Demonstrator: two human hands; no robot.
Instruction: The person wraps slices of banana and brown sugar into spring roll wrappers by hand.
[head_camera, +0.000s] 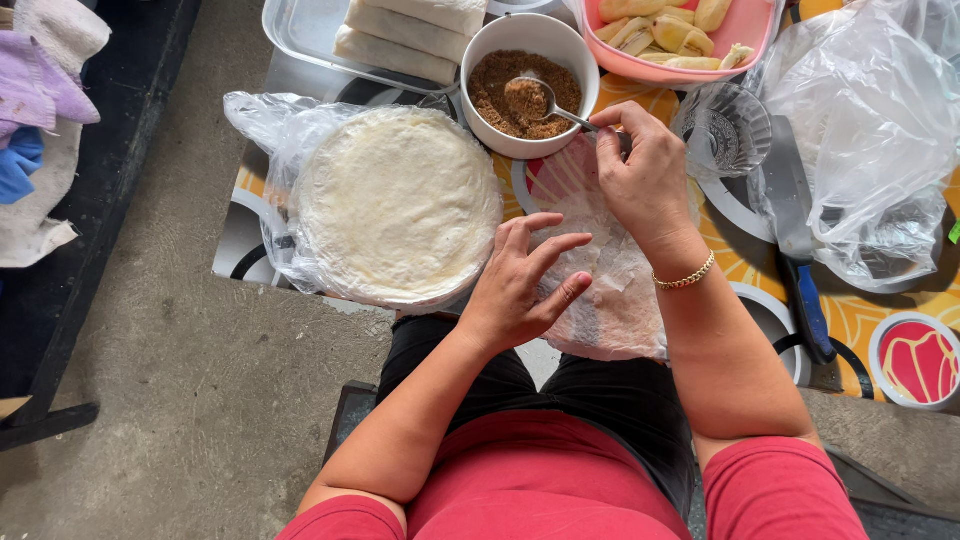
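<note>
Right hand (645, 180) pinching a spoon (545, 100) heaped with brown sugar over the white bowl (500, 45); left hand (520, 285) open, fingers spread flat on a thin wrapper (610, 290) at the table edge, beside the bagged wrapper stack (395, 205)

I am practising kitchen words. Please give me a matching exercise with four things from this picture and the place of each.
Things:
1. spoon
2. stack of wrappers
3. knife
4. banana pieces

Places:
a. in the pink bowl
b. in an open plastic bag
c. in the right hand, over the brown sugar
d. beside the clear glass

Pairs: 1-c, 2-b, 3-d, 4-a
</note>
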